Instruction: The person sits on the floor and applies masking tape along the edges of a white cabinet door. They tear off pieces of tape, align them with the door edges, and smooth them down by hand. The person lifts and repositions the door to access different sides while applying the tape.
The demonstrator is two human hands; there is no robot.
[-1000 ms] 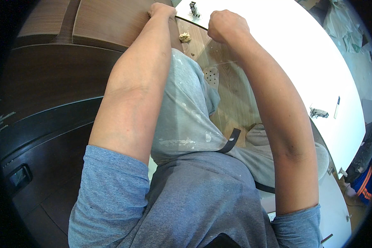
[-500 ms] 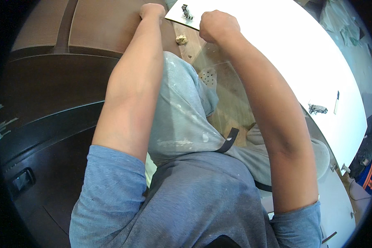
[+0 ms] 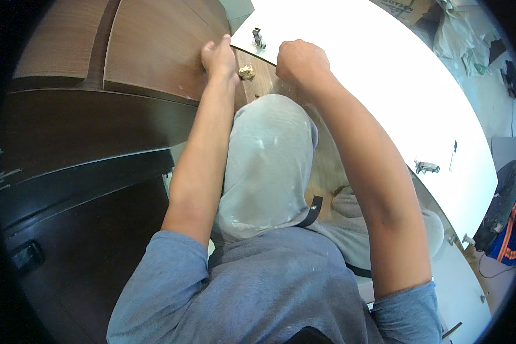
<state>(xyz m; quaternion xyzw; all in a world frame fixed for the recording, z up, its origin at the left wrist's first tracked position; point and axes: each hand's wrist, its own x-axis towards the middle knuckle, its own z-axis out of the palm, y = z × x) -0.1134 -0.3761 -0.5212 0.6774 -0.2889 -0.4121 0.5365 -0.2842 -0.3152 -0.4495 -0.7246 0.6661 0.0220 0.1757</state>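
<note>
A white panel [image 3: 378, 86], door-like with dark metal hinges, stretches from the far middle to the right. My right hand [image 3: 303, 60] is closed over its near edge; the fingertips are hidden beneath the hand. At the panel's far left corner is my left hand [image 3: 219, 59], its fingers apart and partly out of sight, close to a brown wooden cabinet front [image 3: 160, 43]. One hinge [image 3: 258, 38] sits on the panel between the two hands. Another hinge [image 3: 426, 167] lies farther right, beside a slim pen-like tool [image 3: 453, 155].
My bent knee [image 3: 269, 149] rises between my arms. A small crumpled yellowish lump [image 3: 246, 72] lies on the wooden floor by my left wrist. Dark cabinetry [image 3: 86, 223] fills the left side. Plastic sheeting [image 3: 464, 34] and a cardboard box [image 3: 407, 8] are at the far right.
My left hand has gone from a closed fist to fingers apart and has come nearer the panel's corner. My knee has risen, hiding the shoe. The right hand stays at the panel's edge.
</note>
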